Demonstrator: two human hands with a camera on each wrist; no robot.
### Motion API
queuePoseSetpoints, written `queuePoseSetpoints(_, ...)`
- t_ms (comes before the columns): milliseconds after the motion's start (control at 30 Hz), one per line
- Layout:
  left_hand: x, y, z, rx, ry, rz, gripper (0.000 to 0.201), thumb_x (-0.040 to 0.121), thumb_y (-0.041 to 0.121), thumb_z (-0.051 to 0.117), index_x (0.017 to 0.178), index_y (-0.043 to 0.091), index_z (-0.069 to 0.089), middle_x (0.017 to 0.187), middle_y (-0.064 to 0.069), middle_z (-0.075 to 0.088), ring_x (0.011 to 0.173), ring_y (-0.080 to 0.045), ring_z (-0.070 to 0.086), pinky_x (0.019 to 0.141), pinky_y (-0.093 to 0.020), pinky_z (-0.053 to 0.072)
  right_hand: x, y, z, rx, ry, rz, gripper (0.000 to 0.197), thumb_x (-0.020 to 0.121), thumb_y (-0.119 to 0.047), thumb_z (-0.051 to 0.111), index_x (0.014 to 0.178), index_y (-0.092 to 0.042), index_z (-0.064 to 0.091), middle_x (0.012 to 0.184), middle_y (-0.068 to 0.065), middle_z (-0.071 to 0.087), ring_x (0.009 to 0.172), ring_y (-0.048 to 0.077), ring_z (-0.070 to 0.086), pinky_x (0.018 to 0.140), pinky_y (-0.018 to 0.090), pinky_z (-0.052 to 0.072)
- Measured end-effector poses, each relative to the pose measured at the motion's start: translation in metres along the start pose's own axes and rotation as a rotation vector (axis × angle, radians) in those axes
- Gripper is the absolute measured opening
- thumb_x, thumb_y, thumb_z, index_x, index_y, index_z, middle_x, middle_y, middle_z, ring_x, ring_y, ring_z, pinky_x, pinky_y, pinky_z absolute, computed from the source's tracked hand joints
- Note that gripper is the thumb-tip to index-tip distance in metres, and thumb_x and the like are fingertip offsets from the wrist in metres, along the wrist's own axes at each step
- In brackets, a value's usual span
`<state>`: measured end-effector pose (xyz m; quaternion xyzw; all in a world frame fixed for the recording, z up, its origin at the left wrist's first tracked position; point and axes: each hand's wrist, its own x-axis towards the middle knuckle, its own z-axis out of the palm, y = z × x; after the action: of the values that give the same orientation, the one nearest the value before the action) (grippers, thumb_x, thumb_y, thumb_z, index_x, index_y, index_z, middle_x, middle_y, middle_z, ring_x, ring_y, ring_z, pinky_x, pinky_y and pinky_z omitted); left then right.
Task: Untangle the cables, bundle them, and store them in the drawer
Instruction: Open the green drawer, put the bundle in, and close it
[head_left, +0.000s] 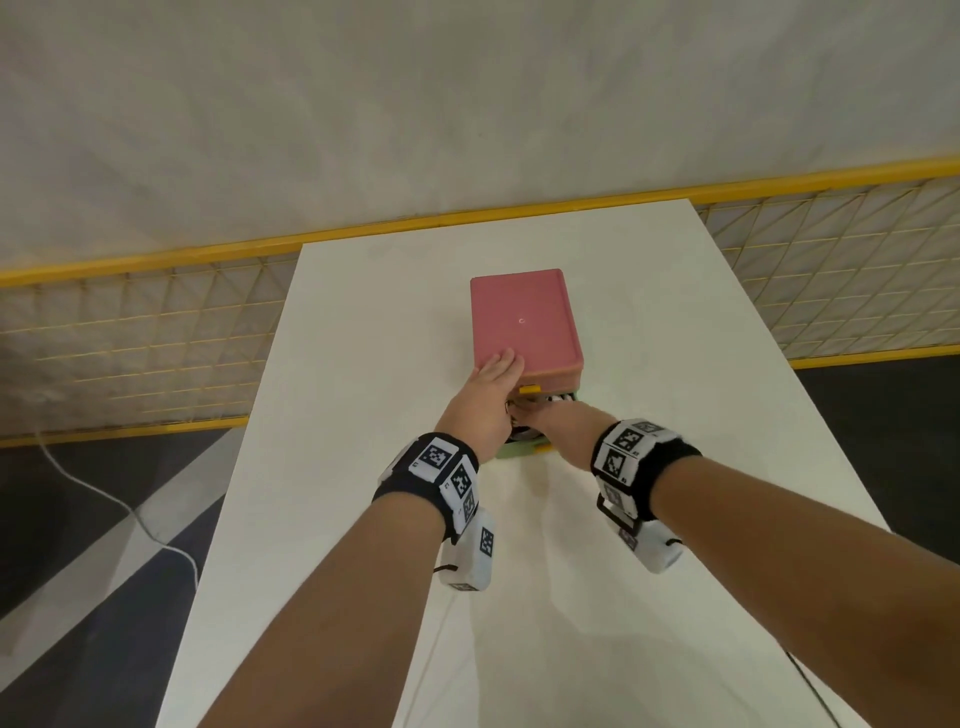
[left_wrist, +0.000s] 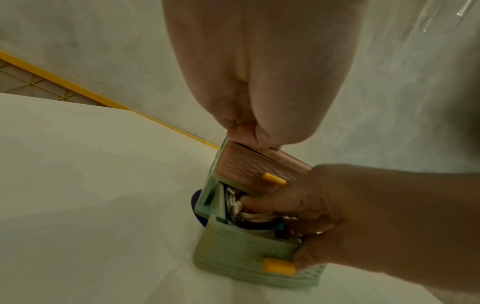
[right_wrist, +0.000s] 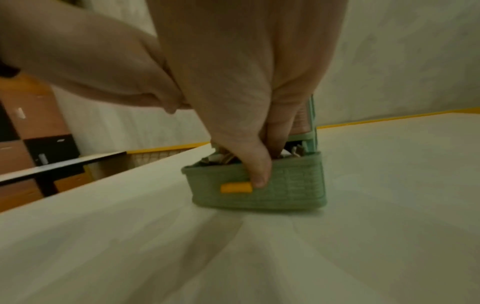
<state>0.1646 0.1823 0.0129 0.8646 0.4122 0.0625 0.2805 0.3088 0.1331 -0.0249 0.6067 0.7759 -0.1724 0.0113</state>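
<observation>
A small drawer unit with a pink top (head_left: 524, 317) stands mid-table. Its green lower drawer (left_wrist: 233, 248) is pulled out toward me and holds coiled white and dark cables (left_wrist: 249, 216). My left hand (head_left: 496, 371) lies flat on the near left corner of the pink top, fingers straight. My right hand (left_wrist: 337, 216) reaches into the green drawer (right_wrist: 291, 185): its fingers curl over the front wall onto the cables (right_wrist: 223, 159), and the thumb (right_wrist: 259, 174) presses the drawer front beside the yellow handle (right_wrist: 236, 188). The pink upper drawer (left_wrist: 246, 172) stays pushed in.
The white table (head_left: 675, 467) runs away from me, with bare surface on both sides of the unit. A yellow mesh fence (head_left: 156, 332) stands behind it. A white cord (head_left: 104, 493) trails on the dark floor at left.
</observation>
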Motion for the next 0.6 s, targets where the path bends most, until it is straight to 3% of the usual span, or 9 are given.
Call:
queuePoseSetpoints(67,0.001,0.0,0.0,-0.004,-0.003,0.0,0.07,0.092,-0.013,0.038,0.155,0.011,0.018,0.164,-0.006,0.01,0.152,-0.018,0.005,0.121,-0.024,-0.001,-0.003,-0.002,0.005,-0.084,0.057,0.012,0.038,0.09,0.001,0.044,0.125,-0.01,0.051,0.124,0.01,0.059,0.11,0.031,0.06,0.089,0.043,0.05)
queuePoseSetpoints(133,0.001,-0.001,0.002,-0.008,-0.005,-0.008,0.07,0.093,-0.01,0.04,0.155,0.012,0.018,0.164,-0.005,0.009,0.152,-0.018,0.004,0.121,-0.024,-0.001,-0.012,-0.004,0.016,-0.125,0.15,0.0,0.039,0.083,0.006,0.054,0.119,-0.006,0.059,0.118,0.012,0.063,0.102,0.031,0.064,0.079,0.041,0.056)
queuePoseSetpoints(267,0.002,-0.002,0.005,0.012,-0.005,-0.007,0.07,0.093,-0.009,0.039,0.155,0.013,0.016,0.165,-0.004,0.008,0.152,-0.017,0.004,0.121,-0.025,0.0,-0.008,-0.003,0.025,-0.257,0.314,-0.024,0.049,0.046,0.0,0.088,0.092,-0.005,0.073,0.091,0.011,0.075,0.079,0.023,0.073,0.063,0.028,0.058)
queuePoseSetpoints(300,0.003,-0.003,0.006,0.015,-0.011,-0.01,0.072,0.091,-0.011,0.039,0.155,0.013,0.016,0.165,-0.003,0.008,0.152,-0.016,0.004,0.121,-0.025,0.0,-0.004,-0.005,0.023,-0.258,0.317,-0.003,0.049,0.048,-0.002,0.088,0.095,-0.004,0.072,0.093,0.011,0.074,0.081,0.022,0.073,0.068,0.027,0.058)
queuePoseSetpoints(333,0.003,-0.003,0.006,0.018,-0.012,-0.014,0.073,0.09,-0.012,0.038,0.155,0.013,0.015,0.165,-0.003,0.008,0.152,-0.016,0.003,0.121,-0.024,0.0,0.0,-0.007,0.018,-0.237,0.292,0.017,0.047,0.063,-0.003,0.081,0.107,-0.002,0.067,0.104,0.015,0.071,0.093,0.024,0.071,0.08,0.028,0.055)
queuePoseSetpoints(400,0.003,-0.004,0.005,0.017,-0.011,-0.008,0.074,0.089,-0.013,0.037,0.155,0.012,0.016,0.165,-0.004,0.008,0.152,-0.016,0.003,0.121,-0.024,-0.001,0.005,-0.009,0.016,-0.197,0.165,0.066,0.045,0.09,-0.001,0.048,0.135,0.0,0.043,0.133,0.02,0.053,0.119,0.031,0.057,0.101,0.038,0.043)
queuePoseSetpoints(467,0.002,-0.005,0.006,0.002,-0.004,0.0,0.075,0.089,-0.014,0.038,0.155,0.012,0.017,0.165,-0.004,0.009,0.152,-0.017,0.004,0.12,-0.023,-0.001,0.0,-0.004,0.016,-0.126,0.151,0.066,0.048,0.092,0.002,0.037,0.14,-0.005,0.036,0.139,0.017,0.048,0.119,0.032,0.055,0.096,0.042,0.046)
queuePoseSetpoints(600,0.002,-0.005,0.006,-0.009,0.018,0.009,0.074,0.089,-0.015,0.038,0.155,0.012,0.018,0.164,-0.004,0.01,0.152,-0.017,0.004,0.119,-0.021,-0.001,-0.012,0.005,0.021,-0.015,0.269,0.041,0.047,0.083,0.007,0.047,0.126,-0.009,0.056,0.124,0.011,0.061,0.109,0.031,0.061,0.081,0.043,0.054)
